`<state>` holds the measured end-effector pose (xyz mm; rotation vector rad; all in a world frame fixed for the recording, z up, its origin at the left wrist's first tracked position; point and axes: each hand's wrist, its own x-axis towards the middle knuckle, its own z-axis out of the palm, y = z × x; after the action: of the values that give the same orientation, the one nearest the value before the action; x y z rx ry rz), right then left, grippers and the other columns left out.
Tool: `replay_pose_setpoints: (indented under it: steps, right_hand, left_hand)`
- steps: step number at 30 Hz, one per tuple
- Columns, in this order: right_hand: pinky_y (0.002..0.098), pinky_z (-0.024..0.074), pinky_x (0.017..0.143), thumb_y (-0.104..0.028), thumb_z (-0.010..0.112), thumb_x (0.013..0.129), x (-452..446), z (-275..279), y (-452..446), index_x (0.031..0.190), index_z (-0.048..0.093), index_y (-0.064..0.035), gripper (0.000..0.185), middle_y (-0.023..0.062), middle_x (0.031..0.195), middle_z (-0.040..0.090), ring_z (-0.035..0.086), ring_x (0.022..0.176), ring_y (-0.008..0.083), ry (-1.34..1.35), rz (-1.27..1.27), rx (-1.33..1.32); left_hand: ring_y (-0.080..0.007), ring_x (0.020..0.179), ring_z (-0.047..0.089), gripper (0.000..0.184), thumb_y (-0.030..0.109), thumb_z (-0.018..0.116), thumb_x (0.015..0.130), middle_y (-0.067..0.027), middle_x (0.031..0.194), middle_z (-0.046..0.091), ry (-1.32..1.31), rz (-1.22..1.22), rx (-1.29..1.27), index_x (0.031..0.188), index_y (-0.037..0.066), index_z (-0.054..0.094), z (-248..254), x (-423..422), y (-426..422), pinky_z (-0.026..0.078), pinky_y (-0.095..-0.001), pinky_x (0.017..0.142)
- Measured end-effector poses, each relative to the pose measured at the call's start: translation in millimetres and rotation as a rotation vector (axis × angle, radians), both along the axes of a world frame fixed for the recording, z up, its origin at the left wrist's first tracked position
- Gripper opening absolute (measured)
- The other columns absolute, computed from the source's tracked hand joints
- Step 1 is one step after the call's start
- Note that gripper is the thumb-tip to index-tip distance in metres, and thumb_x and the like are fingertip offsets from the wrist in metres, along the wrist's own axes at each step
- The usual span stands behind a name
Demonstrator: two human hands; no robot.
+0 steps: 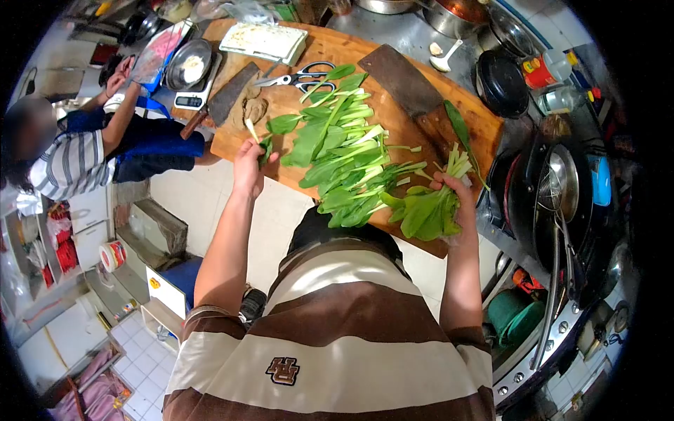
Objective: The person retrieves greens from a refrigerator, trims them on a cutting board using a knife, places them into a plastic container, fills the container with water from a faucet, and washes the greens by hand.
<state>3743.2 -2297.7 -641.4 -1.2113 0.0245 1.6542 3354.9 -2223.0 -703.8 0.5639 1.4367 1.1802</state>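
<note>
My left hand (248, 170) is closed around a small leafy green stalk (265, 146), its pale stem pointing up, just off the board's near left edge. My right hand (460, 198) grips a bunch of leafy greens (428, 214), with pale cut stems upward and broad leaves hanging down. Between the hands, a long row of leafy greens (337, 151) lies across the wooden cutting board (330, 43), stems mostly to the right. A single loose leaf (457, 125) rests near the board's right side.
A large cleaver (404, 81), a second knife (228, 97) and scissors (298, 77) lie on the board. A scale (194, 99) carrying a metal bowl (188, 63) stands left. At right are a wok (533, 210) and a black pan (501, 83). A co-worker (77, 151) is at left.
</note>
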Motion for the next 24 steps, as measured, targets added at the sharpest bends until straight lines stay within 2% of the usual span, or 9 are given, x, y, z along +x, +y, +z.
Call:
replay_pose_setpoints:
  steps: [2,5,7,10,13,14,17,18,24]
  right_hand:
    - [0.0289,0.0506,0.064,-0.017,0.067,0.079,-1.6,1.2,-2.7,0.097,0.061,-0.0008,0.025,0.0057,0.077,0.062,0.060,0.067,0.0163,-0.009,-0.010,-0.003]
    - [0.0290,0.0500,0.064,-0.017,0.067,0.078,2.8,-15.9,-7.7,0.098,0.061,-0.0006,0.026,0.0050,0.076,0.062,0.060,0.068,0.0159,-0.147,0.140,-0.022]
    - [0.0289,0.0496,0.065,-0.017,0.068,0.078,4.5,-24.7,-11.7,0.098,0.061,-0.0006,0.027,0.0049,0.078,0.063,0.060,0.070,0.0155,-0.142,0.256,0.032]
    - [0.0286,0.0493,0.067,-0.016,0.068,0.077,-3.3,-21.2,-12.1,0.099,0.061,-0.0018,0.027,0.0051,0.080,0.064,0.061,0.072,0.0154,-0.184,0.402,0.030]
    - [0.0292,0.0492,0.069,-0.015,0.069,0.076,-24.1,-12.2,-12.3,0.099,0.061,-0.0034,0.027,0.0052,0.081,0.064,0.062,0.073,0.0156,-0.199,0.494,0.057]
    - [0.0296,0.0492,0.070,-0.015,0.069,0.076,-29.4,-11.0,-12.2,0.099,0.060,-0.0040,0.027,0.0052,0.081,0.064,0.062,0.074,0.0157,-0.193,0.520,0.080]
    - [0.0314,0.0492,0.071,-0.016,0.071,0.074,-37.9,-30.0,-13.2,0.098,0.060,-0.0042,0.029,0.0050,0.081,0.064,0.062,0.074,0.0166,-0.229,0.684,0.051]
    - [0.0322,0.0489,0.071,-0.017,0.072,0.073,-43.4,-27.3,-10.9,0.099,0.060,-0.0030,0.032,0.0055,0.082,0.064,0.062,0.074,0.0164,-0.141,0.711,0.094]
    - [0.0280,0.0477,0.065,-0.009,0.068,0.073,-72.3,-48.7,-1.1,0.104,0.058,-0.0014,0.033,0.0044,0.080,0.064,0.061,0.070,0.0138,-0.204,0.994,0.250]
  left_hand:
    - [-0.0131,0.058,0.047,0.015,0.004,0.043,0.082,-0.0028,0.074,0.049,-0.151,-0.071,0.011,0.095,0.007,0.050,13.1,3.7,-14.0,0.041,-0.0271,0.052]
    - [-0.0149,0.056,0.049,0.013,0.014,0.055,0.083,-0.0019,0.067,0.049,0.157,-0.454,-0.121,0.093,0.007,0.052,14.8,17.4,-47.3,0.041,-0.0282,0.050]
    - [-0.0158,0.066,0.054,0.023,0.021,0.067,0.080,-0.0031,0.071,0.056,0.761,-0.677,0.055,0.094,0.005,0.056,29.1,50.0,-70.2,0.045,-0.0277,0.064]
    - [-0.0226,0.063,0.058,0.033,0.023,0.072,0.077,-0.0146,0.078,0.064,0.853,-0.780,-0.111,0.099,0.002,0.058,25.4,67.7,-82.8,0.049,-0.0328,0.066]
    - [-0.0221,0.064,0.059,0.032,0.021,0.070,0.079,-0.0185,0.079,0.065,0.706,-0.784,0.011,0.102,0.000,0.060,-5.4,58.2,-89.9,0.049,-0.0325,0.067]
    - [-0.0174,0.059,0.056,0.023,0.019,0.069,0.081,-0.0099,0.075,0.064,0.630,-0.690,0.144,0.099,0.004,0.064,-15.7,58.0,-91.6,0.047,-0.0314,0.060]
    - [-0.0104,0.064,0.053,0.016,0.016,0.066,0.086,0.0023,0.075,0.063,0.095,-0.599,-0.407,0.101,0.011,0.064,19.9,59.4,-71.6,0.043,-0.0253,0.062]
    - [-0.0055,0.061,0.049,0.016,0.019,0.065,0.088,0.0051,0.077,0.060,-0.076,-0.564,-0.351,0.103,0.015,0.061,18.2,57.8,-70.5,0.034,-0.0191,0.054]
    - [-0.0083,0.077,0.062,0.023,0.027,0.060,0.091,-0.0002,0.092,0.062,-0.170,-0.430,-0.426,0.107,0.011,0.056,48.2,75.0,-59.5,0.036,-0.0167,0.050]
